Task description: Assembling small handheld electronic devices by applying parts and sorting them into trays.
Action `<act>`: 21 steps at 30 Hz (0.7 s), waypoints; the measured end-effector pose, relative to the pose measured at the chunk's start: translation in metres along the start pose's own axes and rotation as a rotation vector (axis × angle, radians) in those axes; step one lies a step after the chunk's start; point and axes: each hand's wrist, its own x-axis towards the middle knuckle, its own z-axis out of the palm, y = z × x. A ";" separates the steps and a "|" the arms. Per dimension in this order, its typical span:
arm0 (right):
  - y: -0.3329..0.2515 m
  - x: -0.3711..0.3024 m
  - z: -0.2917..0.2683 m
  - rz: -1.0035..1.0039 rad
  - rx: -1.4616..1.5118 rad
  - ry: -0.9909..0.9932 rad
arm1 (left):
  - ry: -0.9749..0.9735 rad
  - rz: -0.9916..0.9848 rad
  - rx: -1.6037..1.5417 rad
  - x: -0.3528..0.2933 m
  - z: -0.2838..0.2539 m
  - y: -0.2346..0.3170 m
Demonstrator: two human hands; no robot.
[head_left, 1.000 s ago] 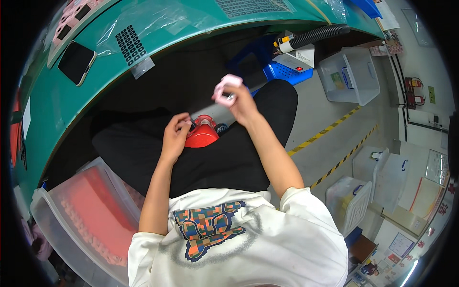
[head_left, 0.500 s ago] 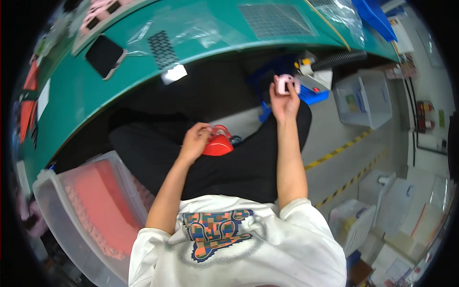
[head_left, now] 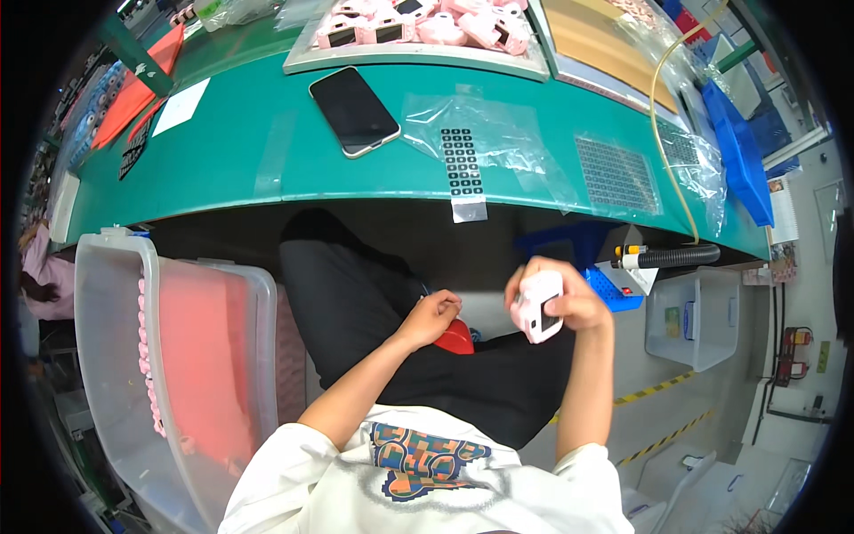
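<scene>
In my right hand (head_left: 583,303) is a small pink-and-white toy camera (head_left: 535,307) with a dark window, tilted, thumb on its side. It is held above my right thigh, in front of the table's edge. My left hand (head_left: 433,318) rests over my lap with fingers curled together; whether anything small is pinched in them cannot be seen. Close beside that hand, between my legs, lies a glossy red object (head_left: 456,338), partly hidden. A strip of black square stickers (head_left: 462,165) lies at the table's near edge, its white end hanging over.
On the green table (head_left: 231,151) are a phone (head_left: 356,111), clear plastic film, a sticker sheet (head_left: 616,173) and a tray (head_left: 418,60) of pink toy cameras. A clear bin (head_left: 116,311) with red sheeting stands at left. A black hose (head_left: 680,256) and blue basket (head_left: 614,292) are at right.
My right hand has drawn the toy camera nearer and turned it. My left hand has shifted off the red object and curled more. The view has swung, showing more of the table.
</scene>
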 end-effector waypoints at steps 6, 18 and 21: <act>-0.128 0.121 -0.011 0.010 -0.245 0.382 | 0.016 0.028 -0.070 0.000 -0.005 -0.007; -0.207 0.318 -0.086 -0.252 -0.277 0.747 | 0.055 0.022 -0.145 0.002 -0.007 -0.011; -0.199 0.313 -0.095 -0.277 -0.442 0.767 | 0.051 0.001 -0.140 0.003 -0.009 -0.011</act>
